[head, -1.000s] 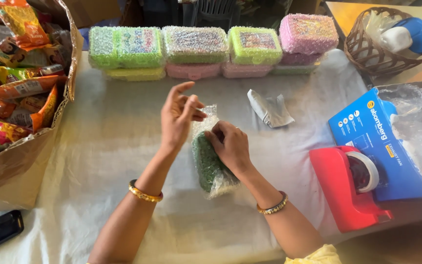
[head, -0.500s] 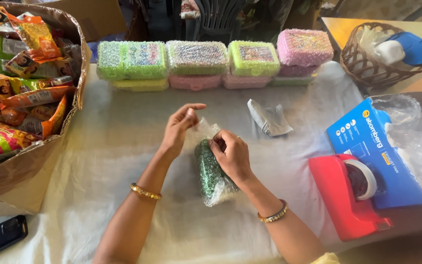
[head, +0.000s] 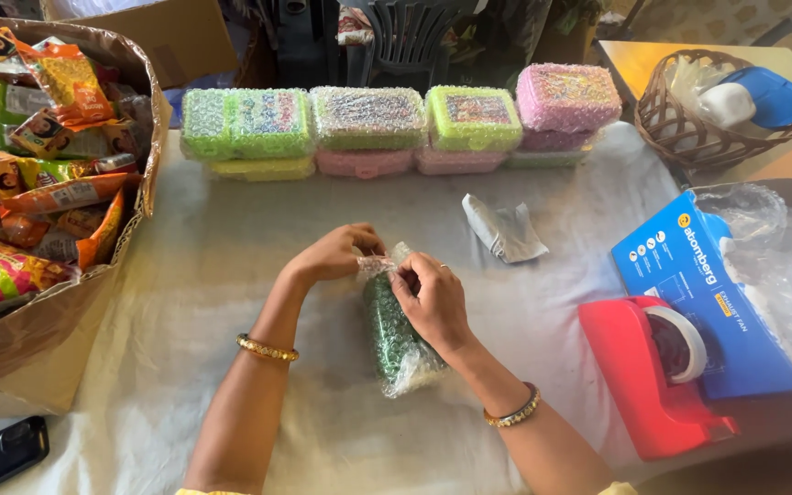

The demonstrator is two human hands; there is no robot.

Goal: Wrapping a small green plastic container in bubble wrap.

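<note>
A white cloth-covered table [head: 185, 275] fills most of the view; its near and left edges are cut off by the frame. At far left, a large brown cardboard box [head: 38, 348] is cropped by the left edge and holds bright snack packets [head: 38, 156], heaped so that the lower ones are hidden. Along the far side of the table stands a row of bubble-wrapped boxes [head: 368, 119], green, pink and yellow; the wrap blurs their surfaces, and the lower boxes show only as thin strips under the upper ones. At right lies a blue carton [head: 717, 284], its far end covered by a loose sheet of bubble wrap [head: 781, 247] that runs out of frame. A red tape dispenser [head: 653, 367] sits touching the carton's near left side. A wicker basket [head: 689, 128] at far right holds a blue-and-white item that cannot be identified. A crumpled grey wrapper [head: 506, 229] lies right of centre, and a black phone [head: 2, 454] is partly cropped at the near left corner.

At centre, the wrapped green bundle [head: 396, 339] lies on the cloth, long axis running near to far. It is slim, dark green and beaded in texture beneath clear bubble wrap; what it actually is cannot be made out. The left hand [head: 332, 255] pinches the loose wrap at the bundle's far end with fingers drawn close together. The right hand [head: 428, 298] covers the upper part of the bundle, fingers curled and gripping the same twisted wrap, hiding that section.
</note>
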